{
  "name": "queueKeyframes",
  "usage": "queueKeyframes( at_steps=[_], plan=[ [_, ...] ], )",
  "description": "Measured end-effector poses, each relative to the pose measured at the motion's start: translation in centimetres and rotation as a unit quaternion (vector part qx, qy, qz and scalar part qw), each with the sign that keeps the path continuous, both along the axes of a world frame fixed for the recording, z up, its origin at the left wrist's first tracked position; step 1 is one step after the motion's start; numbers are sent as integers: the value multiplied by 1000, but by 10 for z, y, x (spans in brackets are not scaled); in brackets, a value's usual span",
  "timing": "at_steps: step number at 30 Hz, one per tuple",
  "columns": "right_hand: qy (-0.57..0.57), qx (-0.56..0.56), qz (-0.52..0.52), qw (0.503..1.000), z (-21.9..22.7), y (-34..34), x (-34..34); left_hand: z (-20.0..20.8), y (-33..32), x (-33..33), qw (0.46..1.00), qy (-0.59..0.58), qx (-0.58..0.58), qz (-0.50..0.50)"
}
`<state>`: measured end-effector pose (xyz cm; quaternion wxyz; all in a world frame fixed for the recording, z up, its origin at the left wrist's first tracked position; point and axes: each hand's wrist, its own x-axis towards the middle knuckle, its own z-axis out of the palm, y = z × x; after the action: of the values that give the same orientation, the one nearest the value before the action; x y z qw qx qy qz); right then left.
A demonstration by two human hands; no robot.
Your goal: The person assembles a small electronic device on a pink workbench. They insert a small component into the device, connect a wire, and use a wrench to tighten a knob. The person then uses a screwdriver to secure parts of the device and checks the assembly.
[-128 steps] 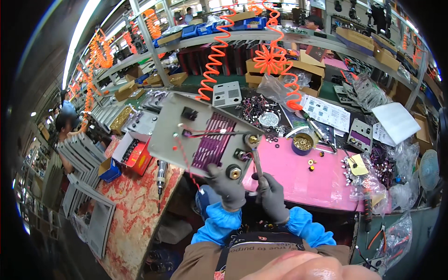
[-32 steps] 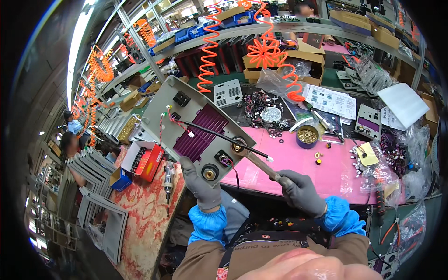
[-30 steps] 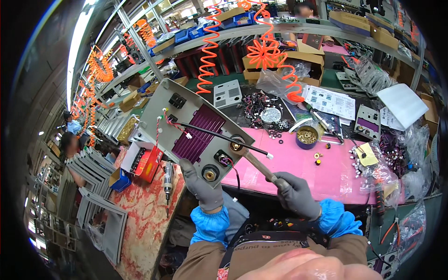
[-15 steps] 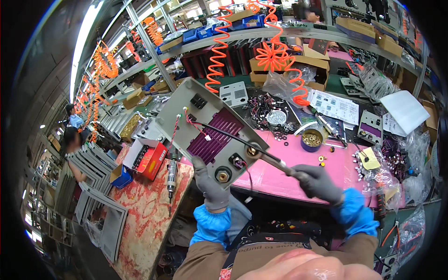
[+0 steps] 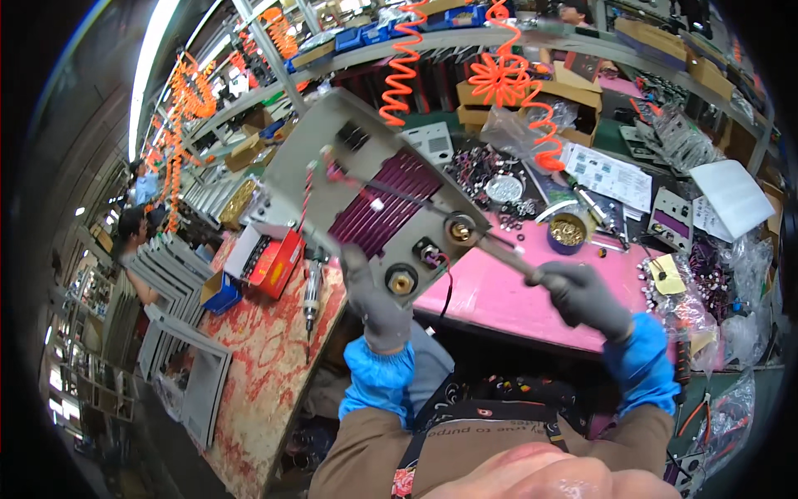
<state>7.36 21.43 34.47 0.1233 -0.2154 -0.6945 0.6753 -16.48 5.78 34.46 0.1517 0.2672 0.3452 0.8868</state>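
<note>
My left hand [image 5: 376, 309], in a grey glove, grips the lower edge of a grey panel [image 5: 312, 179], thumb on its face and fingers hidden behind. The tilted panel has a purple slatted vent [image 5: 391, 204], two round fittings with brass centres, the upper fitting [image 5: 460, 229] and the lower fitting [image 5: 401, 284], and red and black wires. My gloved right hand [image 5: 586, 299] is closed around a long metal wrench-like tool [image 5: 511, 256]. Its far end lies at the upper fitting; exact contact cannot be made out. A thin dark cable or rod crosses the vent.
A power screwdriver [image 5: 312, 299] lies on the worn bench at left, beside a red box [image 5: 278, 264] and blue bin [image 5: 220, 293]. A bowl of brass parts [image 5: 567, 231] stands on the pink mat [image 5: 532, 308]. Orange coiled hoses [image 5: 544, 137] hang above. Several people are beyond.
The panel has shifted slightly and its wires have swung. My right hand has moved a little to the right and up with the tool. Both hands keep their hold.
</note>
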Motion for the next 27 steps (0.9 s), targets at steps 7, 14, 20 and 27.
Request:
queueKeyframes(
  at_steps=[7,14,20,27],
  plan=[
    [30,94,-11,995,-22,8,-12,-35,15,-36,996,-53,-49,-44],
    [-15,-36,50,998,-16,-25,-1,-42,15,-49,993,-62,-36,-95],
    [24,-62,-64,996,-28,-49,-11,-43,12,-47,995,-53,-42,-68],
    [71,-115,-109,985,-46,-73,-29,-58,15,-48,996,-82,-27,6]
  ],
)
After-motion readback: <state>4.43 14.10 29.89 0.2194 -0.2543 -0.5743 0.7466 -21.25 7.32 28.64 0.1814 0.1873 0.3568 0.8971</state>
